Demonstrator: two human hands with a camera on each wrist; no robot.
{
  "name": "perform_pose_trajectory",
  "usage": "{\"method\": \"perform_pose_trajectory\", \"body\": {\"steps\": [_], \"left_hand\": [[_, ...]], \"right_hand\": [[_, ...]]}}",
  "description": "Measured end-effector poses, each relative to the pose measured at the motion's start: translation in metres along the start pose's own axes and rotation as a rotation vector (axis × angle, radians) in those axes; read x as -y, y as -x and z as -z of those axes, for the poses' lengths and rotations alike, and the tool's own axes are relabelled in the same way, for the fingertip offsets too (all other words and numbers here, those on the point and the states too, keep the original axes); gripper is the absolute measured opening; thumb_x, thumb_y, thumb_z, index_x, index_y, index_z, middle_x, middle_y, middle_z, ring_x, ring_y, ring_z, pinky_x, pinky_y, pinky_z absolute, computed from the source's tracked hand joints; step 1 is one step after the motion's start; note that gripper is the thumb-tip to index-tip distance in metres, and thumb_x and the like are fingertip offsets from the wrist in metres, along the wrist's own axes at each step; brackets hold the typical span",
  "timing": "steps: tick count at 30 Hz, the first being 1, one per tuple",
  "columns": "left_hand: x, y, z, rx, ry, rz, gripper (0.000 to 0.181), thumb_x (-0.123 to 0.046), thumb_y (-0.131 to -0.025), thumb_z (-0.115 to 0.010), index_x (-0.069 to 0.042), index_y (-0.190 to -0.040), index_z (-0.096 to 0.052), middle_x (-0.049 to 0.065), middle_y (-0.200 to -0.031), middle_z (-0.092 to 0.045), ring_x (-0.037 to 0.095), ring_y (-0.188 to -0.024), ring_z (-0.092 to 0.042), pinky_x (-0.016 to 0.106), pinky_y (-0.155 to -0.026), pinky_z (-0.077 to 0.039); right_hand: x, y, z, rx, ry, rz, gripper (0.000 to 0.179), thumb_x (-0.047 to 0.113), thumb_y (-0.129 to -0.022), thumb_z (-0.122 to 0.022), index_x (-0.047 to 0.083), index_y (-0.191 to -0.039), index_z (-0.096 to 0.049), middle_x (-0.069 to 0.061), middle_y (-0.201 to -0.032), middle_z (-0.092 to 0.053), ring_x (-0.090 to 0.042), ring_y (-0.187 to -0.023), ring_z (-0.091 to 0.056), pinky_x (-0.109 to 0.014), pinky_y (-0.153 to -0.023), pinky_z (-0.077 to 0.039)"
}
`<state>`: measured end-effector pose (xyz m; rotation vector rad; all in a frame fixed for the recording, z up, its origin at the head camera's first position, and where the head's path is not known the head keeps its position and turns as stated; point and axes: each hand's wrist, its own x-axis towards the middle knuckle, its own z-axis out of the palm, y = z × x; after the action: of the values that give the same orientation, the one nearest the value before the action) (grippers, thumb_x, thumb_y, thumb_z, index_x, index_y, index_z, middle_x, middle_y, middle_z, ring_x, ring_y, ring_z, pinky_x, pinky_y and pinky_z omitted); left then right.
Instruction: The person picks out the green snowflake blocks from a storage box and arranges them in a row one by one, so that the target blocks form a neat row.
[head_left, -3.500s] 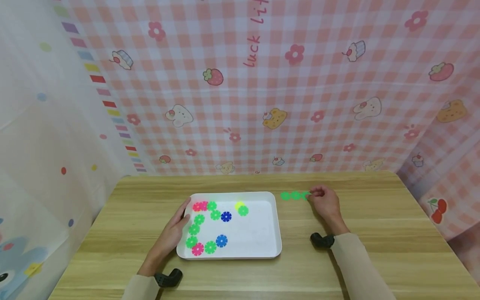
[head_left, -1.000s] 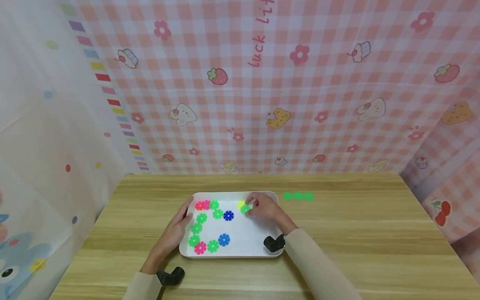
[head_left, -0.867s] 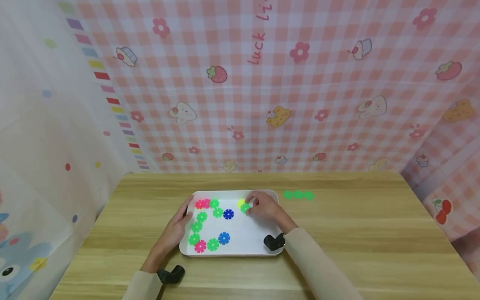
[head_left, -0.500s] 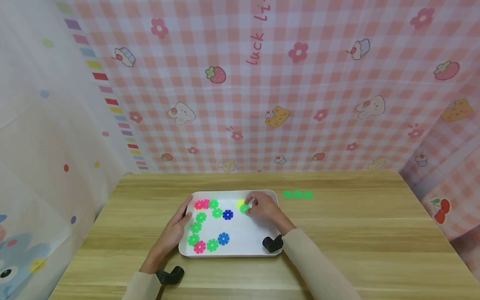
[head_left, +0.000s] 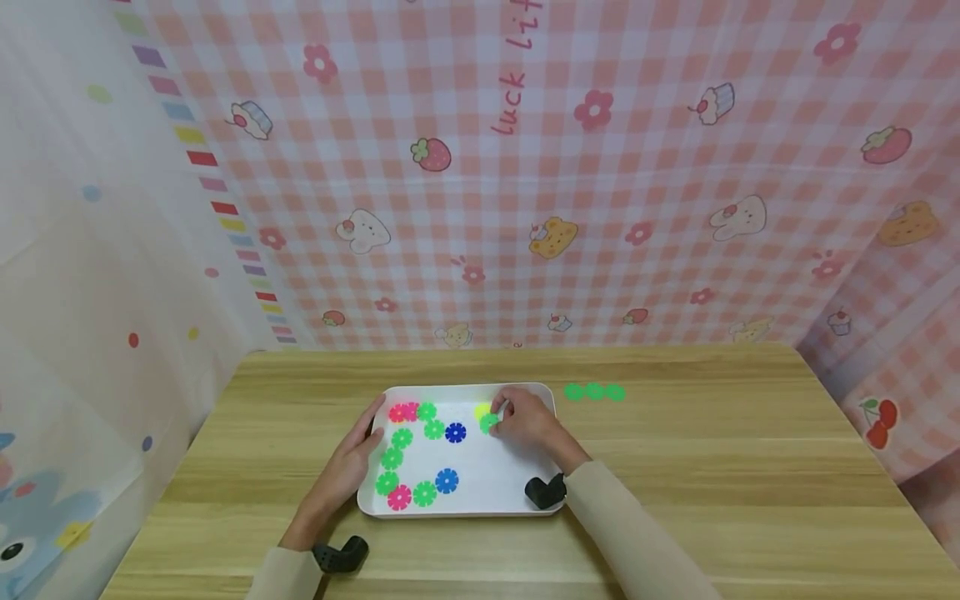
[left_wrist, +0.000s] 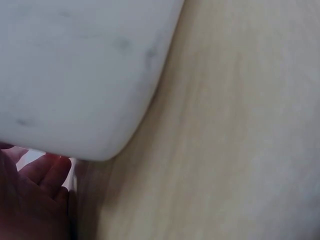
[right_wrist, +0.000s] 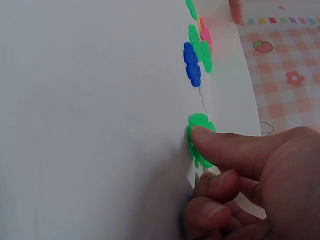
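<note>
The green disc (head_left: 487, 423) lies over the white tray (head_left: 487, 483), pinched at the fingertips of the right hand (head_left: 527, 418); likely light, stiff plastic, easily held by its notched rim. The right wrist view shows the thumb across its face; only the head view shows three green discs (head_left: 594, 391) on the tabletop (head_left: 712, 467), right of that hand. The left hand (head_left: 351, 458) grips the tray's edge.

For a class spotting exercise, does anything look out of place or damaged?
Nothing stands out as damaged or spilled. Three green flower-shaped plastic discs lie outside the white rectangular tray, but their neat row looks deliberate.
</note>
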<state>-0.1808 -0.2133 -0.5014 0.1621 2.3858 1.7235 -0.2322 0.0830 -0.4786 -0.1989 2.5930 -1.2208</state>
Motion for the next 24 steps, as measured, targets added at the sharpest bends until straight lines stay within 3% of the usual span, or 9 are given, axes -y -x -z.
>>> {"method": "perform_pose_trajectory", "body": {"steps": [13, 24], "left_hand": [[0.0, -0.0003, -0.0003, 0.002, -0.004, 0.001, 0.052, -0.021, -0.109, -0.028, -0.026, -0.16, -0.016, 0.001, -0.167, -0.007, 0.024, -0.154, 0.001, 0.052, -0.123, 0.0], [-0.0012, 0.0006, -0.0002, 0.001, -0.005, 0.006, 0.052, -0.022, -0.109, -0.029, -0.026, -0.16, -0.016, 0.001, -0.167, -0.007, 0.023, -0.154, 0.001, 0.051, -0.123, 0.0]], "right_hand": [[0.0023, 0.0024, -0.0028, -0.011, -0.024, 0.06, 0.018, -0.003, -0.082, -0.074, 0.007, -0.091, -0.062, -0.005, -0.086, -0.059, -0.019, -0.079, -0.054, -0.026, -0.068, -0.048], [0.0076, 0.0038, -0.0019, 0.003, -0.035, 0.04, 0.013, -0.004, -0.087, -0.067, 0.008, -0.093, -0.065, -0.005, -0.084, -0.061, -0.019, -0.075, -0.055, -0.025, -0.063, -0.047]]}}
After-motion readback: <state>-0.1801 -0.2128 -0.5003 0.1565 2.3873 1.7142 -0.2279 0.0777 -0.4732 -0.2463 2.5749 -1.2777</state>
